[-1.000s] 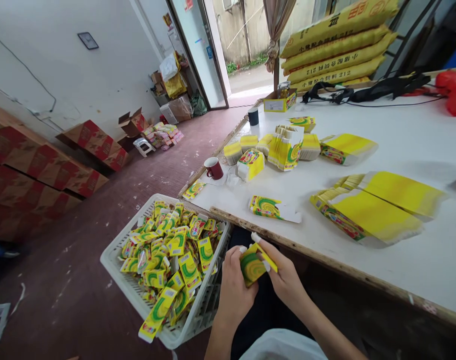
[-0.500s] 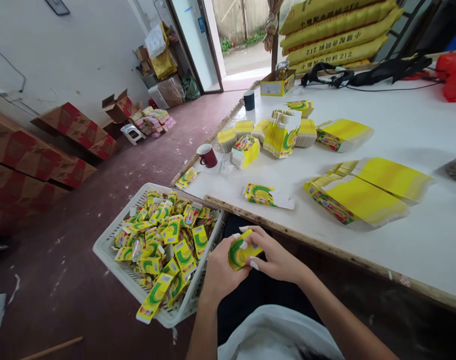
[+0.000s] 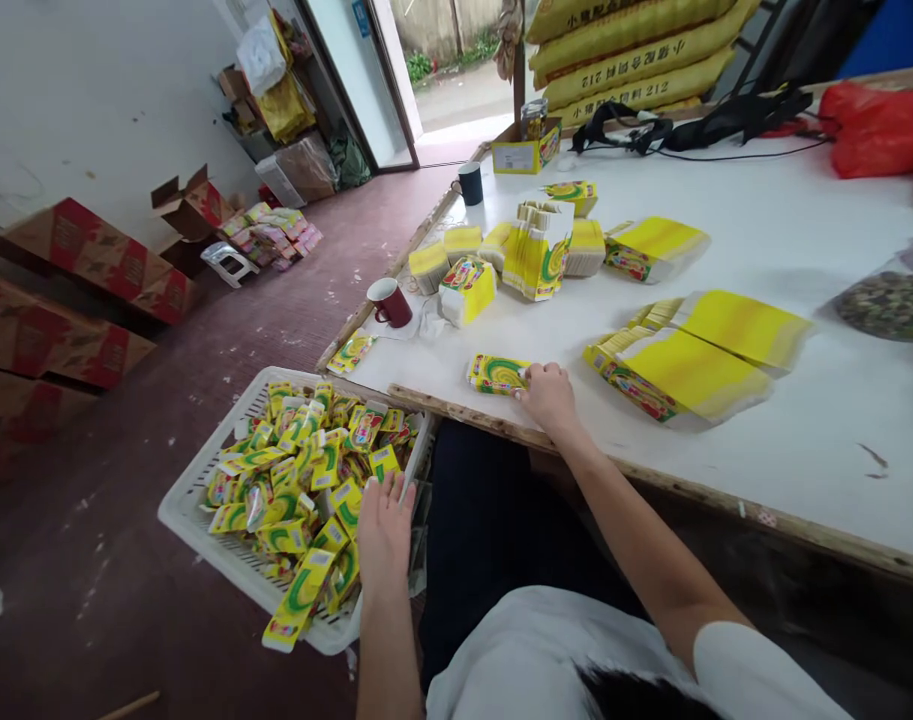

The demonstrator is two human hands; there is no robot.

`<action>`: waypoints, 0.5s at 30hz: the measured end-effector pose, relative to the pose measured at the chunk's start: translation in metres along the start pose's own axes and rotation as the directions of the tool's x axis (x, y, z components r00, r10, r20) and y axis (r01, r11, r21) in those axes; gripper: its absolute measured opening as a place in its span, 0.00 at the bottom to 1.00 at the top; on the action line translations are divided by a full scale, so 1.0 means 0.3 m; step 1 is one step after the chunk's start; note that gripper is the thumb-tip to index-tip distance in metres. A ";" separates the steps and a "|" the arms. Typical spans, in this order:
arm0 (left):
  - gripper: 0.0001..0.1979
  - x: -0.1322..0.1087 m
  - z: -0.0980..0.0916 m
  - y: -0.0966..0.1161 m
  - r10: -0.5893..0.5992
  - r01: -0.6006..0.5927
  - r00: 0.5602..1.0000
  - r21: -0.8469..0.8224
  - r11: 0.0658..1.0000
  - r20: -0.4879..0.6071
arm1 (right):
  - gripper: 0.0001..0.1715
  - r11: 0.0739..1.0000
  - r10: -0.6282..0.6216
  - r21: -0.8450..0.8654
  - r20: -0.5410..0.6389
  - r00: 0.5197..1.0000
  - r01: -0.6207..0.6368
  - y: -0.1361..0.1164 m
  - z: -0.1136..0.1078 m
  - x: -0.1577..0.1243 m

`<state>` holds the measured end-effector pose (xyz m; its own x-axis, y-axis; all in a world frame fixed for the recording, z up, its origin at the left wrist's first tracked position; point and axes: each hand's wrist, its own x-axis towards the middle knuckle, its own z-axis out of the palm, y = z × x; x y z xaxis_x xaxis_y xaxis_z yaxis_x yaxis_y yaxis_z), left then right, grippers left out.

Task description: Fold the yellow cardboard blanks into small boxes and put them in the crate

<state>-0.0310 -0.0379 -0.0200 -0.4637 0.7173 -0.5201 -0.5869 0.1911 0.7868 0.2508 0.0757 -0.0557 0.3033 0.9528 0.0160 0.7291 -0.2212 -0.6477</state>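
Note:
In the head view, my right hand (image 3: 550, 402) is at the table's near edge, its thumb and fingers closed on the right end of a flat yellow carton (image 3: 495, 373) with a green swirl. That carton lies on the white tabletop, its right end hidden under my fingers. My left hand (image 3: 385, 525) is over the right side of a white plastic basket (image 3: 193, 545), fingers stretched out and nothing held in them. Heaped in the basket are many small yellow packets (image 3: 306, 515), one of them poking over the near rim.
Stacks of flat yellow cartons (image 3: 703, 350) lie on the right of the table (image 3: 786, 470). Further back stand more carton bundles (image 3: 538, 250), a red mug (image 3: 389, 303) and a dark mug (image 3: 469, 184). A bag of dark pieces (image 3: 891, 300) sits far right. Cardboard boxes (image 3: 96, 255) line the left wall.
Both hands were together on a yellow packet above my lap. They have parted: the left moved to the basket without it, the right reached up to the carton on the table. The view shifted slightly.

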 end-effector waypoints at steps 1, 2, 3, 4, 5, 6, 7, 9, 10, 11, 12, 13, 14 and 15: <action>0.08 -0.009 0.003 -0.020 -0.020 0.020 0.999 0.003 1.000 0.042 | 0.12 1.000 0.009 -0.012 0.003 1.000 -0.009 -0.001 0.011 0.004; 0.07 -0.015 0.006 -0.035 -0.029 0.028 0.997 0.005 1.000 0.075 | 0.13 1.000 0.015 -0.027 0.006 1.000 -0.015 -0.003 0.019 0.003; 0.07 -0.019 0.009 -0.046 -0.030 0.029 0.995 0.007 1.000 0.099 | 0.13 0.999 0.021 -0.041 0.008 1.000 -0.020 -0.006 0.024 0.000; 0.07 -0.020 0.011 -0.051 -0.025 0.025 0.993 0.007 1.000 0.116 | 0.14 0.998 0.023 -0.052 0.009 1.000 -0.022 -0.010 0.026 -0.003; 0.07 -0.018 0.011 -0.053 -0.022 0.021 0.991 0.007 1.000 0.131 | 0.15 0.998 0.021 -0.059 0.008 1.000 -0.021 -0.014 0.024 -0.007; 0.08 -0.014 0.010 -0.054 -0.022 0.021 0.988 0.008 1.000 0.152 | 0.15 0.998 0.016 -0.061 0.006 1.000 -0.016 -0.018 0.021 -0.009; 0.10 -0.010 0.007 -0.056 -0.025 0.023 0.984 0.011 1.000 0.179 | 0.15 0.998 0.006 -0.057 0.004 1.000 -0.005 -0.022 0.016 -0.012; 0.15 -0.006 -0.001 -0.068 -0.038 0.030 0.970 0.034 0.999 0.241 | 0.14 0.999 -0.015 -0.038 -0.001 1.000 0.015 -0.030 0.002 -0.020; 0.19 -0.007 -0.004 -0.080 -0.036 0.024 0.962 0.049 0.999 0.271 | 0.13 0.999 -0.021 -0.032 -0.002 1.000 0.021 -0.035 -0.006 -0.029; 0.23 -0.012 -0.004 -0.097 -0.025 0.008 0.952 0.057 0.998 0.305 | 0.12 1.000 -0.023 -0.015 -0.007 1.000 0.023 -0.040 -0.014 -0.041; 0.27 -0.019 -0.001 -0.117 -0.005 -0.015 0.938 0.054 0.998 0.347 | 0.11 0.999 -0.026 0.026 -0.014 1.000 0.026 -0.047 -0.022 -0.060; 0.32 -0.030 0.006 -0.138 0.020 -0.039 0.916 0.039 0.998 0.401 | 0.11 0.995 -0.037 0.098 -0.013 0.999 0.038 -0.056 -0.029 -0.085; 0.36 -0.041 0.017 -0.158 0.053 -0.065 0.886 0.010 0.998 0.461 | 0.11 0.980 -0.059 0.192 0.000 0.998 0.058 -0.067 -0.033 -0.118; 0.41 -0.053 0.031 -0.175 0.093 -0.091 0.851 -0.029 0.995 0.517 | 0.12 0.945 -0.099 0.315 0.030 0.995 0.085 -0.081 -0.035 -0.158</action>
<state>0.0133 -0.0532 -0.0498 -0.1059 0.9745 -0.1980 -0.5611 0.1058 0.8209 0.2250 0.0338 -0.0327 0.2109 0.9758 0.0570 0.5220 -0.0632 -0.8506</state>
